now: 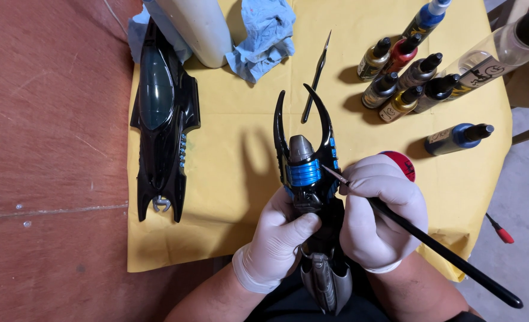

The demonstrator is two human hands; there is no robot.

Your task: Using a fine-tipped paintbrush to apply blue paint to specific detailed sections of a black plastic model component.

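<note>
Black and blue, the model car chassis (306, 179) stands lengthwise away from us over the yellow cloth (228, 155); our left hand (276, 238) wraps its midsection, while our right hand (378, 209) pinches a paintbrush (431, 244), tip touching its right flank.

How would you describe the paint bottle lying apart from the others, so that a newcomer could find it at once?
Start at the yellow cloth and go to the cluster of small paint bottles at its right. Just below them, one blue bottle lies alone on its side, black cap pointing right.
</note>
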